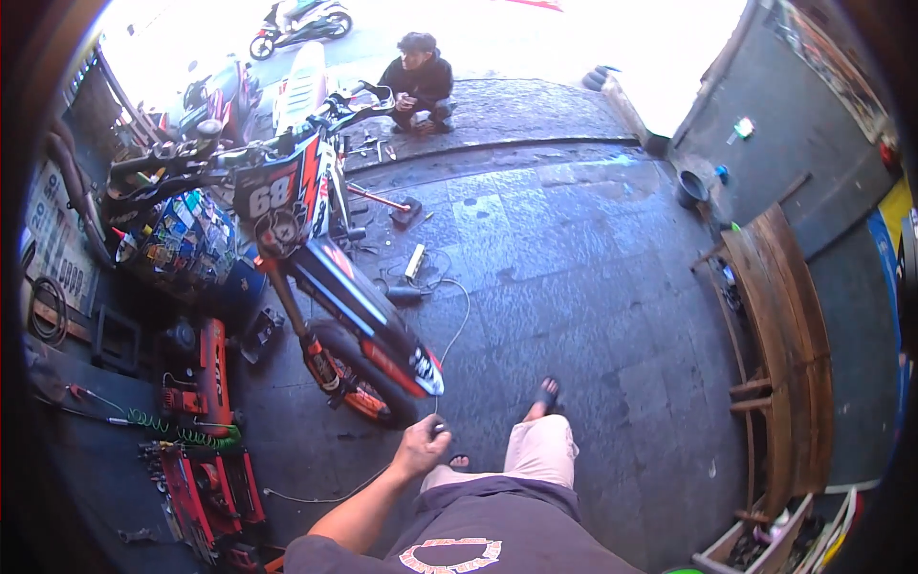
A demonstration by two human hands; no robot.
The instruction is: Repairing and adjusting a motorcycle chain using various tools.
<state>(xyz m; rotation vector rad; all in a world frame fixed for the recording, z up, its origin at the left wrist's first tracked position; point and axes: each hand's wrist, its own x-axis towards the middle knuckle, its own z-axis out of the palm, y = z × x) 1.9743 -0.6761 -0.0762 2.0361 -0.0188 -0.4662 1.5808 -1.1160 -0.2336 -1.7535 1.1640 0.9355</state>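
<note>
My left hand (424, 445) is low in the middle of the view, fingers curled round a small dark object that I cannot make out. Just above it is the front tire (353, 374) of a dirt bike, with a dark, orange and white front fender (368, 311), an orange fork (323, 355) and a dark number plate (270, 197). A white cord (469, 316) runs along the floor behind my hand. My right hand is out of view.
A person (415, 81) squats at the doorway, a scooter (296, 29) beyond. Red toolbox (182, 483), red floor jack (212, 373) and cluttered blue cabinet (191, 239) line the left. Power strip (415, 261) lies mid-floor. Wooden bench (779, 344) and bucket (691, 188) stand right.
</note>
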